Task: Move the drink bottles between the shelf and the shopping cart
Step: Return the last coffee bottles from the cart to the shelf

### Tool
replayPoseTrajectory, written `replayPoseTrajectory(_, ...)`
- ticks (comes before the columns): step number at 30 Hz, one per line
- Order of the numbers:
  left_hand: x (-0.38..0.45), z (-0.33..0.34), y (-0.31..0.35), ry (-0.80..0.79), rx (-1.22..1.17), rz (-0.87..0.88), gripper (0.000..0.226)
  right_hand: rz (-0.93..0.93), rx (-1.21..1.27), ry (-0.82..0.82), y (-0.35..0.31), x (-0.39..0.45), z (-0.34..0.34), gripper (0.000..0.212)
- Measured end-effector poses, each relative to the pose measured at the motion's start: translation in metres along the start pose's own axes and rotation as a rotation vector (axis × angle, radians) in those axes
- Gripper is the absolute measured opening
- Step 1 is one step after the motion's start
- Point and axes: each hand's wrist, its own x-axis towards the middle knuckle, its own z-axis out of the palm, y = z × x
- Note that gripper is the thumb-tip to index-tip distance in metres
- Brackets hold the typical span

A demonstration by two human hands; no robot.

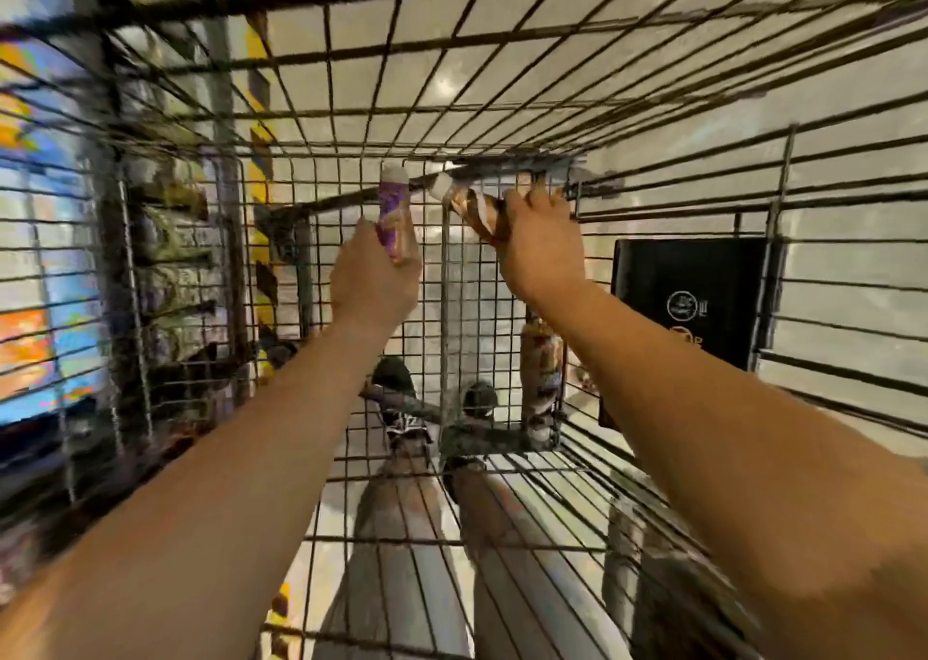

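On the far left stood the shelf (170, 277), blurred, its stock too smeared to name. The step in hand looked like loading or unloading the shopping cart (502, 122), with both arms reaching down inside the wire basket; which direction could not be told. The left hand (374, 282) had its fingers wrapped closed round the lower part of a purple bottle (394, 212), held upright, white cap up, clear of the wire. To its right, the right hand (545, 247) gripped a brown bottle (477, 210) tilted left, white cap pointing toward the purple one, the two caps near but apart. A third bottle (541, 383) stood upright in the small wire compartment below the right hand. Right of that, a black box (693, 297) leaned against the cart's side. The next move probably called for lifting both bottles out over the rim, or setting them down without toppling
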Motion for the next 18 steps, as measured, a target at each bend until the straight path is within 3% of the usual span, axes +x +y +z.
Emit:
replayPoseTrajectory(4,-0.003,-0.002,-0.007,0.002,-0.052,0.003,0.039,0.043,0.097,-0.081,-0.006,-0.012,0.011,0.06)
replayPoseTrajectory(8,-0.016,-0.012,-0.011,0.03,-0.098,-0.013,0.041,0.074,0.211,-0.128,-0.008,-0.025,0.017,0.046)
replayPoseTrajectory(18,-0.106,-0.081,0.004,0.172,-0.246,-0.01,0.047,0.05,0.515,0.023,-0.017,-0.107,-0.053,0.04)
